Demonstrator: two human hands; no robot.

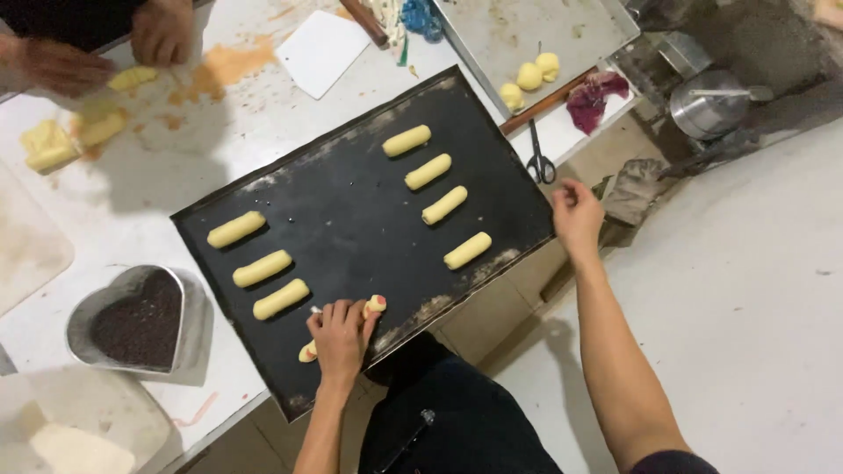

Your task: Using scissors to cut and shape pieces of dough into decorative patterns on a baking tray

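Note:
A large black baking tray (351, 228) lies on the white table. Three pale yellow dough logs (261, 268) line its left side and several more (428, 171) its right side. My left hand (339, 333) presses down on a dough log with a pink tip (376, 304) at the tray's near edge. My right hand (575, 215) hovers beyond the tray's right corner, off the table, fingers loosely curled, holding nothing that I can see.
A heart-shaped metal tin of dark seeds (140, 320) sits left of the tray. Scissors (539, 162), a steel tray with dough balls (529, 75) and a white scraper (320, 51) lie behind. Another person's hands (162, 33) shape dough at the far left.

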